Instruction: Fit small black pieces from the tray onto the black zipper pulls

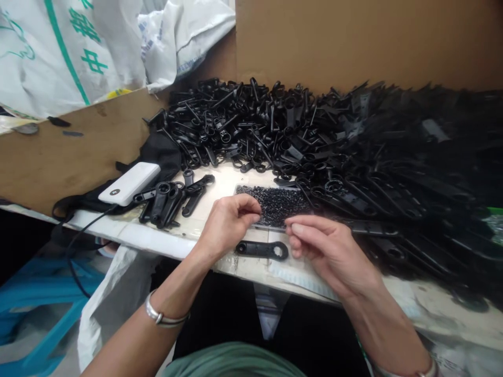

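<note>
At the far left, white woven sacks printed in green [58, 47] are seen above a brown cardboard wall [51, 157]. Further right, a white rectangular power bank [129, 183] with a black cable [84, 230] is laid on a dark cloth at the edge of the pale table [157, 238]. Just beside it, a small cluster of flat black plastic handle-shaped parts [171, 199] is gathered. The left hand [228, 225], with a silver bangle [163, 315] worn on its wrist, is held with fingers curled and pinched narrowly together; whether something tiny is gripped cannot be told. Below and between the hands, a single flat black plastic part with a ring at each end [262, 250] is laid on the table, touched by neither hand. Behind the fingertips, a shallow clear tray of tiny black beads [275, 204] is placed. The right hand [330, 251] is held with fingers bent inward, narrowly closed, nothing visibly held. Behind and to the right, a large heap of black plastic parts [314, 136] is piled against the cardboard.
</note>
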{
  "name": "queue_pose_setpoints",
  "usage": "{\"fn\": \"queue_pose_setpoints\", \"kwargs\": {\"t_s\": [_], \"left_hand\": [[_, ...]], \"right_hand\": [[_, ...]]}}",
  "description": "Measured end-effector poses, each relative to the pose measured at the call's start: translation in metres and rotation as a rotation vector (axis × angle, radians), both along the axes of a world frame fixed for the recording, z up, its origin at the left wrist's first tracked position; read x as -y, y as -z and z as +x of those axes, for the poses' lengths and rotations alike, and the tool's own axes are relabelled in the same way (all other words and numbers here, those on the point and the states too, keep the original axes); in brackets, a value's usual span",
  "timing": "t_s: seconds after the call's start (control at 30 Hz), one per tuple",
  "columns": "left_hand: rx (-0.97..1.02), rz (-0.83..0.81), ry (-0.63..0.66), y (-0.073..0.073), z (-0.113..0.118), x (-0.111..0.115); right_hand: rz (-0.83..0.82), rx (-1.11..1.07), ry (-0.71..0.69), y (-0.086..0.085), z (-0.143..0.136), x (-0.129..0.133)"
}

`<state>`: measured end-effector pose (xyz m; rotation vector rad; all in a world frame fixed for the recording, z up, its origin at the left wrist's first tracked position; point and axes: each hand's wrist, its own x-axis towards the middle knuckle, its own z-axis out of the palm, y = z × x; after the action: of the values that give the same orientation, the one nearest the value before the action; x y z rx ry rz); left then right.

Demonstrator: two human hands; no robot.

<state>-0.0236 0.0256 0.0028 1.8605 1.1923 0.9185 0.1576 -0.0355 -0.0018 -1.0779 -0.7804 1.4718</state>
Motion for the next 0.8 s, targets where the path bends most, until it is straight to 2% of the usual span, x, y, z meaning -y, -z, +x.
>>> {"fn": "queue_pose_setpoints", "kwargs": {"t_s": [0.2, 0.37, 0.53, 0.63, 0.8], "left_hand": [[-0.047, 0.080, -0.074, -0.003, 0.000, 0.002], [0.079, 0.051, -0.086, -0.007, 0.004, 0.013], [0.207, 0.026, -0.131, -0.004, 0.009, 0.021], [0.299, -0.036, -0.142, -0.002, 0.010, 0.021], [0.525, -0.233, -0.131, -0.001, 0.007, 0.017]], "right_hand": [[0.015, 0.095, 0.002, 0.003, -0.007, 0.001], [0.055, 0.222, 0.090, -0.002, -0.021, -0.008], [0.049, 0.193, 0.112, -0.005, -0.033, -0.019], [0.066, 0.193, 0.129, -0.005, -0.036, -0.020], [0.145, 0.268, 0.145, -0.005, -0.039, -0.020]]}}
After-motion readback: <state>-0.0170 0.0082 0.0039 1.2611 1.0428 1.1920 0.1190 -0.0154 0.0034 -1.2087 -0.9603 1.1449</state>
